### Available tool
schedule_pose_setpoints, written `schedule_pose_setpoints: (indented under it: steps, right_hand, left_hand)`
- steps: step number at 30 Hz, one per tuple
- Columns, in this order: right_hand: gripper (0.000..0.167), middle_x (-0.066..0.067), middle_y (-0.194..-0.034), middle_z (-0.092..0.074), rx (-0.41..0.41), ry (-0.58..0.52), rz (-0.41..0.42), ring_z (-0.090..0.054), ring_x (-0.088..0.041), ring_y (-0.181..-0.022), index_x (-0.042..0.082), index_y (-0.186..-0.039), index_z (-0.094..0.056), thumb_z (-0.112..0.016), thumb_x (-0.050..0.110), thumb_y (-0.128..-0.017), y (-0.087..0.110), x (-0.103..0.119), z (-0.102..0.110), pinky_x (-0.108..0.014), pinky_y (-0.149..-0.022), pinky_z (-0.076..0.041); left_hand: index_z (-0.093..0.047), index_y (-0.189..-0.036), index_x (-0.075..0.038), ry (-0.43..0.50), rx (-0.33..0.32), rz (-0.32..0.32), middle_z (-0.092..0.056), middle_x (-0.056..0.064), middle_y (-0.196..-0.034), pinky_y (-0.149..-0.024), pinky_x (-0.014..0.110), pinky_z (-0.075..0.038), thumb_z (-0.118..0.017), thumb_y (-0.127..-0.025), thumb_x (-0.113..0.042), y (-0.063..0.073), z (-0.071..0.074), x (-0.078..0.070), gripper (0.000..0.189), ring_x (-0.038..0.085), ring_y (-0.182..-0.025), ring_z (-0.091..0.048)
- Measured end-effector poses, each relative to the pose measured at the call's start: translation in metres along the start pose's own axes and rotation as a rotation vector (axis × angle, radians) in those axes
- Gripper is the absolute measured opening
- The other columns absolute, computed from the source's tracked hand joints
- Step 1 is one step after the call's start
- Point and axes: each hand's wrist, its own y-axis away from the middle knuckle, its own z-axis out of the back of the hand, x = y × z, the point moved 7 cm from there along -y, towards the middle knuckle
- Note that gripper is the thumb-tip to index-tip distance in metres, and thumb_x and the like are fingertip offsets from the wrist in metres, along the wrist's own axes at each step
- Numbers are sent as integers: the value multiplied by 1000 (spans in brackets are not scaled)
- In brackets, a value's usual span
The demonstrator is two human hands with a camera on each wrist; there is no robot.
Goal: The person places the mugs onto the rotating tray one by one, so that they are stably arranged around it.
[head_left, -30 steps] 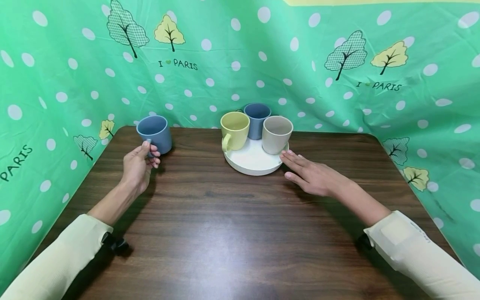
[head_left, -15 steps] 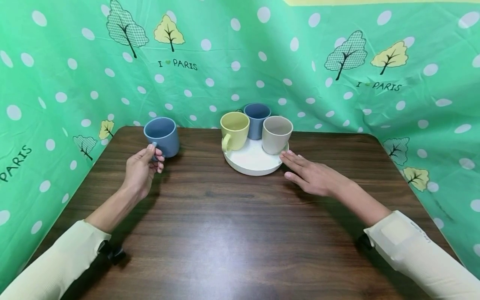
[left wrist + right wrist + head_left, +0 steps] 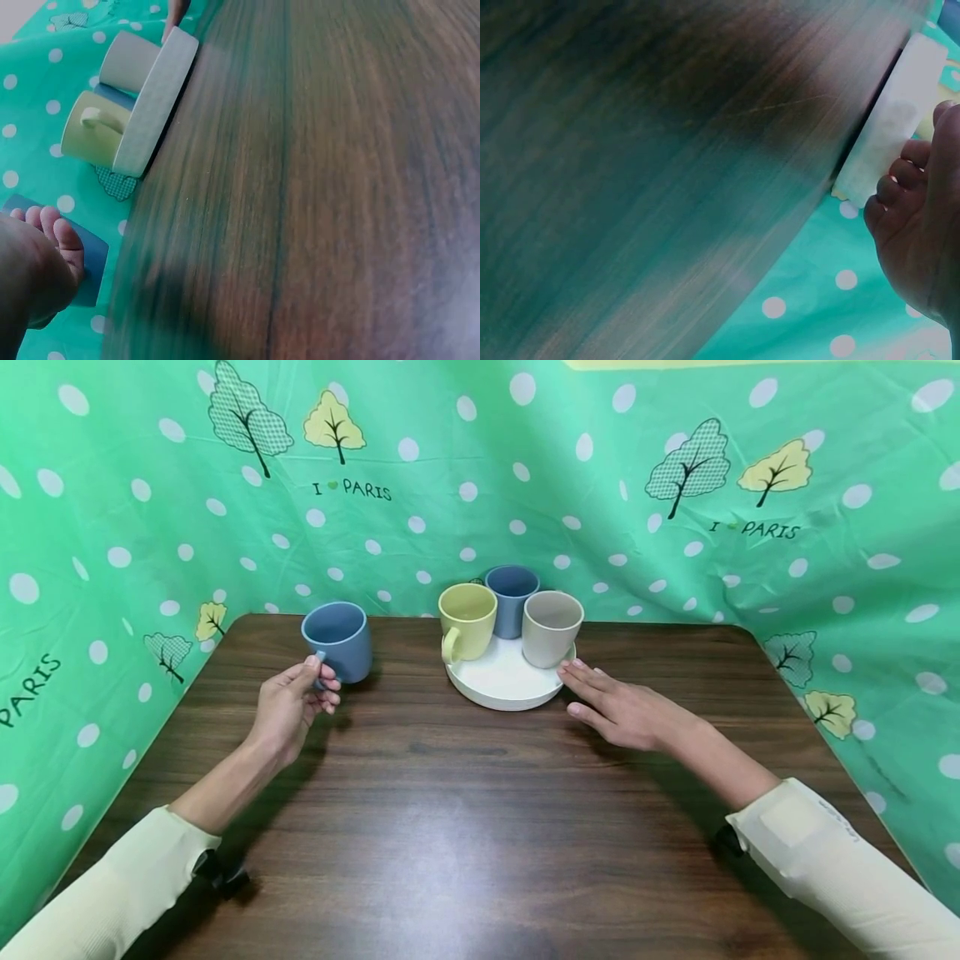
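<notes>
My left hand [image 3: 288, 706] pinches the handle of a blue mug [image 3: 347, 647] at the back left. The mug is upright, and in the left wrist view a narrow strip of cloth shows between its base and the tabletop. A round white tray [image 3: 504, 687] bears three cups. They are a yellow mug [image 3: 471, 618] with its handle facing front left, a second blue cup [image 3: 510, 610] behind, partly hidden, and a light grey cup [image 3: 551, 631] at the right. My right hand [image 3: 626, 710] has its fingers extended, the fingertips at the tray's right rim.
The dark wooden table [image 3: 450, 827] extends toward me from the tray. A green dotted cloth [image 3: 420, 485] printed with trees hangs behind the table and along its sides.
The left hand has carried the blue mug to the right and slightly toward me. My right hand and the tray with its cups stay in place.
</notes>
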Motion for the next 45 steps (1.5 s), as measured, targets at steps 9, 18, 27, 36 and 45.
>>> schedule_pose_setpoints:
  steps: [9,18,27,36,45]
  right_hand:
    - [69,-10,-190,-19,9,-6,-7,-21,-39,-177,16,-181,-24,-43,47,-123,0,1,0,-63,-141,-29]
    - [69,-11,-190,-19,11,-5,-12,-21,-39,-176,16,-181,-24,-43,48,-123,1,1,0,-63,-141,-29]
    - [69,-11,-190,-19,5,-4,-5,-21,-38,-176,16,-181,-24,-43,47,-123,1,1,0,-62,-141,-28]
    - [69,-10,-191,-18,6,-3,-5,-21,-38,-177,16,-181,-24,-43,48,-123,0,1,0,-62,-141,-28]
    - [69,-11,-191,-18,8,-11,-6,-21,-39,-176,16,-181,-23,-43,47,-123,0,0,0,-63,-141,-28]
  left_hand:
    - [-77,-103,-9,-25,82,-10,-82,0,-94,-84,28,-70,-61,-118,-35,6,-7,4,34,13,-85,-83]
    - [-78,-102,-9,-35,131,-31,-82,0,-93,-85,30,-71,-60,-118,-34,12,-20,5,34,14,-86,-85]
    - [-78,-102,-8,-16,164,-46,-83,2,-93,-85,32,-72,-60,-119,-30,16,-31,7,34,15,-86,-86]
    - [-78,-106,-3,-39,188,-25,-83,1,-94,-86,33,-72,-60,-119,-29,21,-41,12,34,15,-87,-85]
    - [-77,-107,-1,-35,235,-37,-83,2,-95,-86,35,-72,-59,-120,-28,25,-54,13,35,16,-88,-85]
